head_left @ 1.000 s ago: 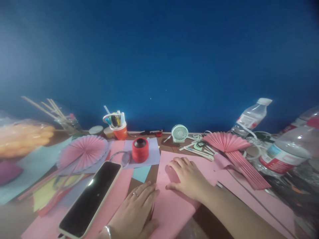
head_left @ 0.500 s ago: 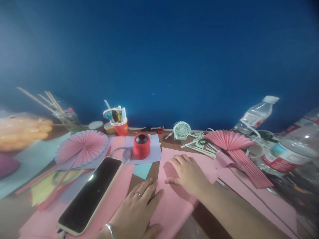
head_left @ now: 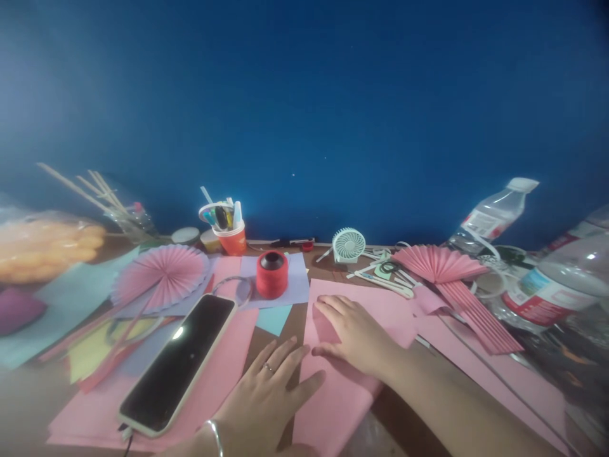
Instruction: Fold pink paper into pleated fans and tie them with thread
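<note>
A sheet of pink paper lies in front of me on the brown table. My right hand rests on it palm down, fingers extended and holding nothing. At the sheet's left edge is my left hand, wearing a ring and a bracelet; its fingers are spread, with the thumb reaching over the paper. A phone in a pale case lies left of that hand on more pink paper. Beyond both hands stands a spool of red thread on a lilac sheet.
Pleated pink paper fans lie at left and right. Against the blue wall stand a red cup of pens and a small pale-green fan. Plastic bottles crowd the right; a bag of orange things is at left.
My right hand has shifted slightly left on the pink sheet. The left hand's thumb has spread further over the paper's edge. The whole view has tilted a little.
</note>
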Demonstrator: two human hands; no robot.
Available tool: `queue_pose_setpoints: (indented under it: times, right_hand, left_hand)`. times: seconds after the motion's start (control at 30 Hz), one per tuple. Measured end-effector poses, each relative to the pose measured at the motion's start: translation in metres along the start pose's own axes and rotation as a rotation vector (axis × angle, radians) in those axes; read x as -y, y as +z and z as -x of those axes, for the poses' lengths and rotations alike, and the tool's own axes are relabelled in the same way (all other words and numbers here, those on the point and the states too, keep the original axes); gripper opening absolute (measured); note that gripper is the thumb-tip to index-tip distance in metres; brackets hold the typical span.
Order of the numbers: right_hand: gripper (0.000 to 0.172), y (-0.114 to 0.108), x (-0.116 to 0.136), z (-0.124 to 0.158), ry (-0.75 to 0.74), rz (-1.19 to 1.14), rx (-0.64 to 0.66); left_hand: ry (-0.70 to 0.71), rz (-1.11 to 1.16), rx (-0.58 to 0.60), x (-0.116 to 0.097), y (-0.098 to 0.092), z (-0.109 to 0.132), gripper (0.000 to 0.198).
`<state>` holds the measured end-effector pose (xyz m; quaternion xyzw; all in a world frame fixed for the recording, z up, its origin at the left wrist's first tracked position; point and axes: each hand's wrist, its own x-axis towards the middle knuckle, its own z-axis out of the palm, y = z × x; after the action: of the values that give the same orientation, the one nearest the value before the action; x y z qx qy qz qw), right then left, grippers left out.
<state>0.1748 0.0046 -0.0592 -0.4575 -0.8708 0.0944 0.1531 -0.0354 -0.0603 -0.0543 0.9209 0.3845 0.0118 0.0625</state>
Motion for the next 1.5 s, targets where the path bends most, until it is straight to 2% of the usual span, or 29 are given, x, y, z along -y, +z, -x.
queue_pose_setpoints:
  times: [0.13,0.27,0.43,0.57,0.73,1.1,1.5]
  right_hand:
    - [0.064,-0.001,-0.003,-0.002,-0.024,-0.001,0.0]
    - [0.069,0.002,-0.011,-0.003,-0.055,0.013,-0.003]
    - [0.063,0.002,-0.027,-0.003,-0.02,0.053,-0.039]
    - [0.061,0.0,-0.034,-0.002,-0.012,0.057,-0.044]
    - [0.064,0.0,-0.033,-0.002,0.004,0.04,-0.037]
    - [0.056,-0.002,-0.03,-0.003,0.013,0.048,-0.034]
    - [0.054,-0.001,-0.03,-0.002,0.015,0.037,-0.034]
  left_hand:
    - [0.048,0.068,0.096,0.002,-0.01,0.001,0.078]
    - [0.142,0.127,0.173,0.002,-0.016,0.002,0.072]
    - [0.167,0.082,0.194,-0.002,-0.011,-0.001,0.061]
    - [0.193,0.054,0.187,-0.002,-0.009,-0.002,0.059]
    - [0.201,0.041,0.17,-0.002,-0.01,-0.001,0.06]
    - [0.213,0.09,0.147,-0.005,-0.012,-0.001,0.065]
    - [0.235,0.166,0.247,-0.001,-0.024,-0.002,0.068]
